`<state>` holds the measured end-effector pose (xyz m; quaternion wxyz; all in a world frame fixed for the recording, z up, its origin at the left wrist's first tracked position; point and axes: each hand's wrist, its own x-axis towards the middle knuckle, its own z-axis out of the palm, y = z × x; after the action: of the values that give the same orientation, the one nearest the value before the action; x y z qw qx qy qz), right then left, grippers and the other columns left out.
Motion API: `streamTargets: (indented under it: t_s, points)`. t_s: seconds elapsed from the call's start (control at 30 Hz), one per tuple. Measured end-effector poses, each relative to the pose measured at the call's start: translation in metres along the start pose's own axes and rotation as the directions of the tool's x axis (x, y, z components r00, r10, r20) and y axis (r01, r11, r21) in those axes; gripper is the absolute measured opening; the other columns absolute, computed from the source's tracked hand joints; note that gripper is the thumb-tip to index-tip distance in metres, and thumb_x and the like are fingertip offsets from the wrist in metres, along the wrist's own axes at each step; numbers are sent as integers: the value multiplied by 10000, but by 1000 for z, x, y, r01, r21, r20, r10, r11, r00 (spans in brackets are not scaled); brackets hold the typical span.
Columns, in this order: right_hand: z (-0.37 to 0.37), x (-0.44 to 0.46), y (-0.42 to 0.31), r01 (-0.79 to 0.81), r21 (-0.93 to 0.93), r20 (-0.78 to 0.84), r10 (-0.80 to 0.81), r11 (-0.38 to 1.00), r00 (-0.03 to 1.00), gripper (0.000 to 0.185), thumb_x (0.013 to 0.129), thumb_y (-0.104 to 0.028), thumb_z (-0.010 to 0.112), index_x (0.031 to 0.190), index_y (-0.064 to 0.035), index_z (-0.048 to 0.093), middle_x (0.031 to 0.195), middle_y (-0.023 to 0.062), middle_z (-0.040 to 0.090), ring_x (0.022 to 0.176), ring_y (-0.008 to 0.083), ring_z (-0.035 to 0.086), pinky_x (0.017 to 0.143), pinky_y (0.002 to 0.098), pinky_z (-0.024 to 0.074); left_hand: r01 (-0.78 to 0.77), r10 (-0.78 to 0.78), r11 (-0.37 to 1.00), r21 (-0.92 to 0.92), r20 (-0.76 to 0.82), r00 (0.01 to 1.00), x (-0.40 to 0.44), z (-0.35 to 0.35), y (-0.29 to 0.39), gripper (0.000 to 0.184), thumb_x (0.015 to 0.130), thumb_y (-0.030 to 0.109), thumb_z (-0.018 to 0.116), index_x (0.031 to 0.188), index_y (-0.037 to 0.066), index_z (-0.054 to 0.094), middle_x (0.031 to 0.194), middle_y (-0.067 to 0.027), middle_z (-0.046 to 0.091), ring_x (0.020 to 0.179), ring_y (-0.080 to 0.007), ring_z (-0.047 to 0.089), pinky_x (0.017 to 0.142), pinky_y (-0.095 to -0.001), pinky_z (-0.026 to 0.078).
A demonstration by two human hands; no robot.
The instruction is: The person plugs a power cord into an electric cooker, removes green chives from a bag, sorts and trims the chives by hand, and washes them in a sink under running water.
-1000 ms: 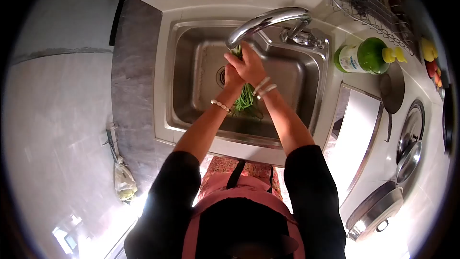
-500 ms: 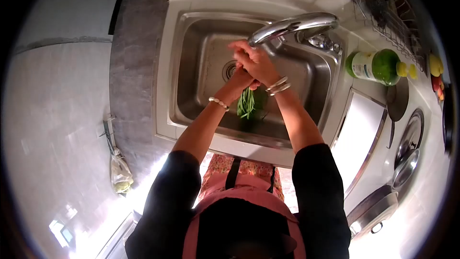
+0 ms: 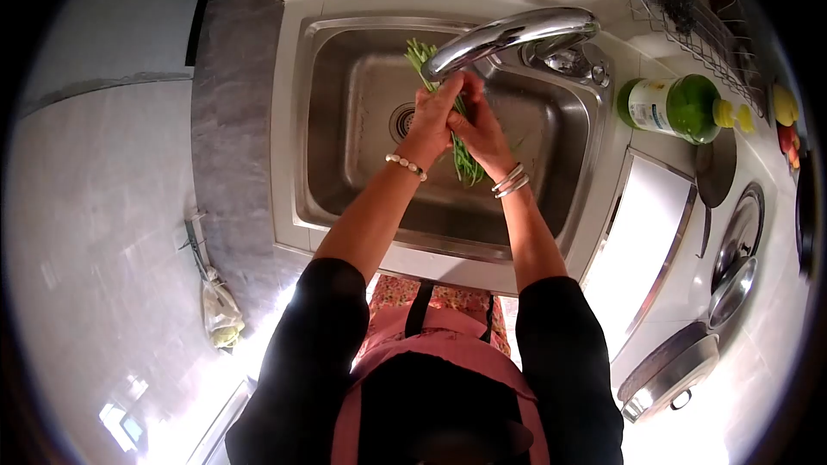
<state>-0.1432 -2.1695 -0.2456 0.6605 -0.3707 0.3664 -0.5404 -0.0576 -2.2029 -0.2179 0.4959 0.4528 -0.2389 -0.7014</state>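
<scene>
A bunch of thin green vegetable stems (image 3: pixel 466 164) runs slantwise through both hands, above the sink (image 3: pixel 366 69). Its upper ends poke out beside the faucet spout, and its lower ends hang toward the near side. My left hand (image 3: pixel 435 116) is wrapped round the middle of the bunch. On the other side, my right hand (image 3: pixel 484 129) grips the same greens, fingers curled and partly hidden. Directly over the hands curves the chrome faucet (image 3: pixel 517 30). Whether water is running cannot be made out.
A green bottle (image 3: pixel 672 109) with a yellow cap stands right of the sink. Pans (image 3: pixel 668 375) and a lid (image 3: pixel 739 232) hang at the right. A wire rack (image 3: pixel 698 34) is at the upper right. The drain (image 3: pixel 403 120) lies left of my hands.
The greens have turned, so their other ends now show beyond my hands near the spout. My right hand has moved down from over my left hand to its right side.
</scene>
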Motion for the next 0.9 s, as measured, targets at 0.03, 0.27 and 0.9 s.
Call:
streamTargets:
  t_s: [0.03,0.27,0.9]
  points:
    - [-15,-7,2,-155,-18,74,156,988,985,234,875,-192,572,1015,-23,491,759,28,527,645,114,500,596,236,438,-8,10,998,58,-35,999,0,5,2,178,860,193,552,810,27,593,706,-44,578,654,-150,546,601,-293,461]
    - [-84,-64,34,-42,-640,91,131,767,987,208,866,-196,584,971,-27,525,660,87,515,564,186,509,518,312,400,90,-63,904,-418,79,995,21,-19,26,225,849,179,533,647,101,474,583,2,426,486,-122,412,518,-296,434]
    - [-18,-18,43,118,-778,61,-114,617,992,342,819,-92,546,1138,-58,426,880,145,584,740,332,583,614,388,475,226,-267,949,-220,-180,947,5,-25,-22,92,815,123,579,838,36,561,844,-53,582,770,-145,559,689,-290,456]
